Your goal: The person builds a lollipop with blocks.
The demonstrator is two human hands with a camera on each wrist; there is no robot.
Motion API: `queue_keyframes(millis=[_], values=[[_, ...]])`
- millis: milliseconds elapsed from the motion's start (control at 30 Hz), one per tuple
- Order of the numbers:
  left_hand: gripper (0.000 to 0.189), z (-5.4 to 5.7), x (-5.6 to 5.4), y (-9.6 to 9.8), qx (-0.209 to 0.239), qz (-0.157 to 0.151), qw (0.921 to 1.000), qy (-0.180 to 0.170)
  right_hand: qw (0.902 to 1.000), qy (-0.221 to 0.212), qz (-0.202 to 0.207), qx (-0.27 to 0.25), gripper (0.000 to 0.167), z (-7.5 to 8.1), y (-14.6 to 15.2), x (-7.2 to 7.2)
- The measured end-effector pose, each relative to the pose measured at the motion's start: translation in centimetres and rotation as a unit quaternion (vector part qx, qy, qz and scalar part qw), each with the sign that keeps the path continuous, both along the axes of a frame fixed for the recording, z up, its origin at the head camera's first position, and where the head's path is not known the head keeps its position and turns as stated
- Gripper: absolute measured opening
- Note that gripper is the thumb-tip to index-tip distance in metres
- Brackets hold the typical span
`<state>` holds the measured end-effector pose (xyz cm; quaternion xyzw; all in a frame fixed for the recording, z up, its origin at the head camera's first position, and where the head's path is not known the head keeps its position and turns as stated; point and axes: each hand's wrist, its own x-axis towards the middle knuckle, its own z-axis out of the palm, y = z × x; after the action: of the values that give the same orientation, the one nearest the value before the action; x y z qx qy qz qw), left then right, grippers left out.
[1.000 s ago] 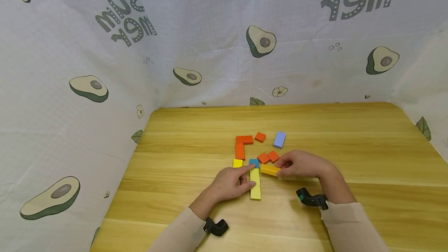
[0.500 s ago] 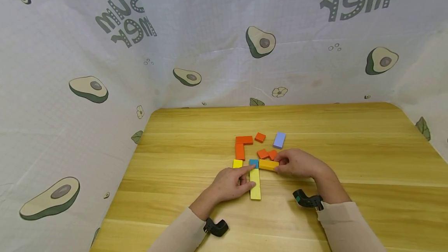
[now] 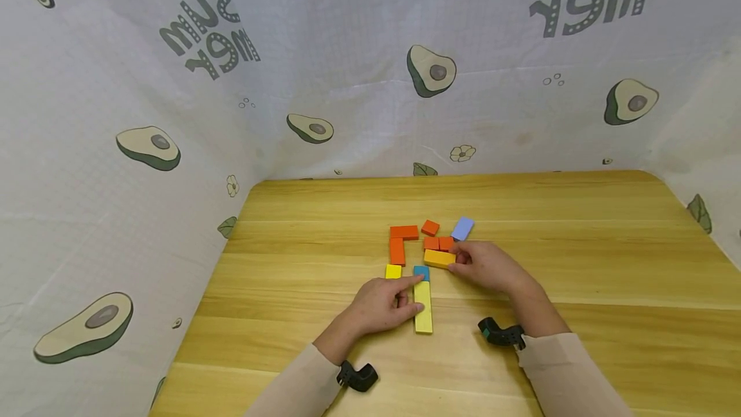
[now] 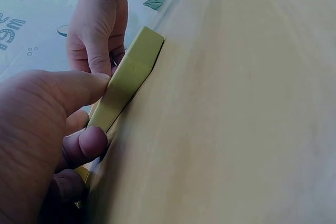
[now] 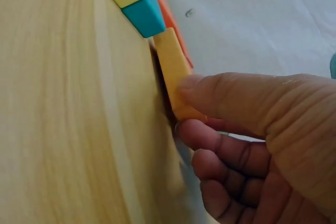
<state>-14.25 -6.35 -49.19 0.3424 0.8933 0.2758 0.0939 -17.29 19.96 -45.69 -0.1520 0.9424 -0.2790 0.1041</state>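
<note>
My right hand (image 3: 486, 266) pinches the right end of an orange-yellow block (image 3: 439, 259), thumb on its near side. That block lies along two small red-orange squares (image 3: 431, 243), set side by side behind it. My left hand (image 3: 379, 304) reaches in from the left, its index fingertip on a small blue block (image 3: 421, 270). Its thumb rests on a long pale yellow block (image 3: 423, 314) that adjoins the blue one. In the left wrist view the thumb touches the pale yellow block (image 4: 131, 72) while other fingers are curled. Beyond the left hand sits a short yellow block (image 3: 393, 271), partly covered.
Two red-orange bars (image 3: 403, 232) form a corner behind the left hand. Beside them lies a loose red-orange square (image 3: 430, 228). A lavender block (image 3: 462, 229) is behind the right hand. Patterned cloth (image 3: 370, 82) hangs behind the wooden table (image 3: 579, 237).
The right hand has moved the orange-yellow block away from me and slightly left. The two small red-orange squares have shifted back and lined up. My left hand has stayed nearly still.
</note>
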Motion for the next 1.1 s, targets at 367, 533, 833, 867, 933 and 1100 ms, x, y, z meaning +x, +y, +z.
queue_keyframes(millis=[367,533,833,867,933,1100], values=[[0.052,0.0,0.1,0.1,0.000,-0.006,0.9999,0.015,0.9996,-0.011,-0.009,-0.023,0.030,-0.6,-1.0,-0.1],[0.051,0.1,0.1,0.1,-0.005,-0.009,0.9996,0.025,0.9996,-0.001,0.006,-0.026,0.029,-0.9,-1.6,-0.2],[0.051,0.1,0.1,0.1,-0.012,-0.006,0.9996,0.024,0.9991,0.028,0.023,-0.023,0.027,-1.4,-1.7,-0.2],[0.051,0.2,0.1,0.1,-0.013,-0.006,0.9996,0.023,0.9990,0.030,0.024,-0.022,0.027,-1.4,-1.7,-0.1],[0.052,0.1,0.1,0.1,-0.013,-0.005,0.9997,0.021,0.9990,0.032,0.025,-0.020,0.028,-1.4,-1.7,-0.1],[0.052,0.2,0.1,0.2,-0.014,-0.002,0.9998,0.016,0.9988,0.036,0.027,-0.017,0.028,-1.4,-1.7,0.0]])
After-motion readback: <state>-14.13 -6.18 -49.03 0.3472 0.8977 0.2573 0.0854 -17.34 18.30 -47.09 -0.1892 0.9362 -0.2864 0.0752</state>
